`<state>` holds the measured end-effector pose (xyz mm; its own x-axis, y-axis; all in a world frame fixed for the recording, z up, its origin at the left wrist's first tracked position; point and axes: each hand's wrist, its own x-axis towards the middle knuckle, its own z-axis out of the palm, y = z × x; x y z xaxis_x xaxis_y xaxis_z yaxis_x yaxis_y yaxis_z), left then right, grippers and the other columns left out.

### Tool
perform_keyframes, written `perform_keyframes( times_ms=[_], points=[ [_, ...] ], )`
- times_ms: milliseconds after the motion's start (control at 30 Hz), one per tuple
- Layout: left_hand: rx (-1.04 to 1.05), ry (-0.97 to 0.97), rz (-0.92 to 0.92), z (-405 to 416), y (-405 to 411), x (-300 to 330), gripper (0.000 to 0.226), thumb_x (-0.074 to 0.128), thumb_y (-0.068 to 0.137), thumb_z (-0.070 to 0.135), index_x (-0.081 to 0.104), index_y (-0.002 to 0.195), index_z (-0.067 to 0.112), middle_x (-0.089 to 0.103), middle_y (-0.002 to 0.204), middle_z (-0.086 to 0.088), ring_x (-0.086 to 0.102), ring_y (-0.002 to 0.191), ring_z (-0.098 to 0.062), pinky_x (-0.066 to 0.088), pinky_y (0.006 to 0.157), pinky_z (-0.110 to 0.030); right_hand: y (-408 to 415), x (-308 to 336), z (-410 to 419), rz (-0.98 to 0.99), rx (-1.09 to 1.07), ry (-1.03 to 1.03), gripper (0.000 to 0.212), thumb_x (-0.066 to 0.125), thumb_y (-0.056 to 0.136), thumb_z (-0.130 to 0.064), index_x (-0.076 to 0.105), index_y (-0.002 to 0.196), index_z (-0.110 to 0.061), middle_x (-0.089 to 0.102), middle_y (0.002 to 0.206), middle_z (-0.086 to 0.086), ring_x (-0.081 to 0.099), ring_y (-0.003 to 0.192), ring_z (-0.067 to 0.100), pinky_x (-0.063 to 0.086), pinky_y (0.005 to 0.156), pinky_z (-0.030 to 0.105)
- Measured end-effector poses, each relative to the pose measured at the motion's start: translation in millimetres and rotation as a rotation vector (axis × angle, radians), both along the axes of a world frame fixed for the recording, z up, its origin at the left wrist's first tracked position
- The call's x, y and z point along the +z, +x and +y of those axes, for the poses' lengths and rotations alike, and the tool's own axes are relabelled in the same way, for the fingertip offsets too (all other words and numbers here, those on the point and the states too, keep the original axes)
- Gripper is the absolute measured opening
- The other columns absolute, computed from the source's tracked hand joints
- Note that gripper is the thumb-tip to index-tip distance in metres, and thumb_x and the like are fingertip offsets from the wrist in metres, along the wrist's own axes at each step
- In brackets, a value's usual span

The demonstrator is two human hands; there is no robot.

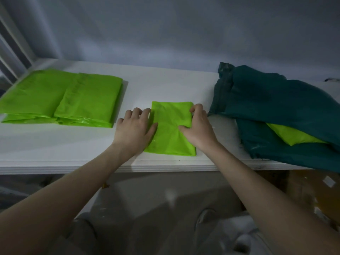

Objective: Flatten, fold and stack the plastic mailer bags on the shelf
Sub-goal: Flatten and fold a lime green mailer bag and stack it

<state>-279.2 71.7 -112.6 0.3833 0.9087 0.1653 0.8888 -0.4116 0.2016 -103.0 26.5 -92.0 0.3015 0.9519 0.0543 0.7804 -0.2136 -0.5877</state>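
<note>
From the head camera, a white shelf [165, 85] runs across the view, and a folded lime-green mailer bag [171, 137] lies flat near its front edge, roughly in the middle. The left hand [135, 128] rests on the bag's left edge with its fingers spread and fairly straight, the thumb lying on the green plastic and the fingertips reaching past the bag's upper left corner onto the shelf. The right hand [197, 126] sits on the bag's right side; its fingers curl and pinch the upper right corner, while the thumb presses down near the bag's centre.

To the left, well apart from the hands, a stack of folded lime-green bags [60, 100] lies flat on the shelf (two piles side by side, the right one overlapping the left). To the right, a loose heap of dark teal bags [279, 107] spills over the front edge of the shelf, with another lime-green bag [292, 134] tucked between its layers. Below the shelf the view is dim and blurred.
</note>
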Motion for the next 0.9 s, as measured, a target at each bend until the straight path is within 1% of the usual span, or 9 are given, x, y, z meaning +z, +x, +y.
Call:
perform_keyframes(
  times_ms=[67,133,233,367,433,500,667,800,900],
  points=[
    [0.001,-0.085,-0.17,3.5,2.5,-0.8,0.046,0.051,0.091,0.037,0.044,0.13,0.012,0.054,0.12,-0.014,0.047,0.112,-0.035,0.041,0.09,-0.044,-5.2,1.8,0.7,0.04,0.004,0.046,0.045,0.065,0.082,-0.012,0.035,0.115,-0.008,0.042,0.114,0.008,0.047,0.095,0.024,0.033,0.075,0.028],
    [0.024,-0.22,-0.448,6.7,4.3,1.7,0.045,0.059,0.088,0.029,0.045,0.126,0.01,0.057,0.117,-0.012,0.053,0.107,-0.031,0.043,0.091,-0.036,-11.3,3.3,2.0,0.083,0.002,0.108,0.04,0.065,0.083,-0.009,0.036,0.11,-0.009,0.038,0.107,0.005,0.04,0.085,0.018,0.031,0.072,0.027],
    [0.126,-0.331,-0.693,11.4,4.0,8.1,0.046,0.066,0.083,0.02,0.045,0.124,0.011,0.058,0.117,-0.009,0.059,0.097,-0.025,0.043,0.081,-0.026,-17.9,7.6,7.9,0.114,-0.022,0.206,0.032,0.064,0.083,-0.004,0.036,0.094,-0.015,0.038,0.1,0.005,0.036,0.079,0.014,0.025,0.067,0.021],
    [0.147,-0.38,-0.915,17.1,-5.0,21.8,0.03,0.068,0.082,0.015,0.055,0.108,0.023,0.059,0.111,-0.003,0.059,0.082,-0.02,0.049,0.072,-0.025,-25.6,15.0,16.1,0.164,-0.05,0.333,0.017,0.065,0.081,-0.002,0.052,0.084,-0.013,0.043,0.094,0.008,0.041,0.084,0.011,0.027,0.071,0.0],
    [0.144,-0.306,-0.893,21.0,-14.5,29.1,0.025,0.069,0.082,0.016,0.059,0.104,0.025,0.059,0.106,0.0,0.058,0.076,-0.016,0.045,0.064,-0.018,-32.8,18.1,18.1,0.188,-0.046,0.331,0.011,0.066,0.081,-0.006,0.061,0.091,-0.007,0.047,0.1,0.009,0.047,0.093,0.014,0.023,0.077,-0.007],
    [0.15,-0.217,-0.838,25.7,-27.4,37.0,0.027,0.068,0.083,0.017,0.063,0.108,0.021,0.061,0.105,0.0,0.056,0.072,-0.014,0.042,0.063,-0.016,-43.9,21.3,20.6,0.179,0.002,0.317,0.021,0.068,0.08,-0.007,0.065,0.1,-0.005,0.049,0.112,0.014,0.05,0.108,0.019,0.019,0.082,-0.009],
    [0.193,-0.093,-0.747,39.7,-63.3,49.3,0.034,0.062,0.086,0.016,0.061,0.119,0.024,0.059,0.122,-0.003,0.056,0.098,-0.019,0.035,0.075,-0.016,-85.6,29.9,30.3,0.104,0.161,0.316,0.048,0.064,0.074,0.005,0.058,0.121,0.001,0.034,0.137,0.018,0.04,0.129,0.023,0.008,0.087,-0.013],
    [0.201,-0.074,-0.728,47.6,-90.3,54.1,0.044,0.064,0.082,0.011,0.058,0.125,0.019,0.054,0.129,-0.005,0.052,0.11,-0.024,0.034,0.084,-0.017,-118.4,31.6,45.9,0.058,0.202,0.315,0.052,0.062,0.077,0.004,0.051,0.128,0.004,0.025,0.143,0.017,0.033,0.134,0.024,0.005,0.093,-0.007],
    [0.224,-0.015,-0.686,52.7,-114.3,58.1,0.047,0.063,0.082,0.006,0.057,0.127,0.014,0.053,0.133,-0.007,0.05,0.117,-0.024,0.031,0.092,-0.016,-146.0,32.0,63.0,0.037,0.234,0.295,0.051,0.061,0.079,0.002,0.049,0.129,0.005,0.024,0.146,0.017,0.032,0.136,0.025,0.012,0.103,0.004]
  ],
)
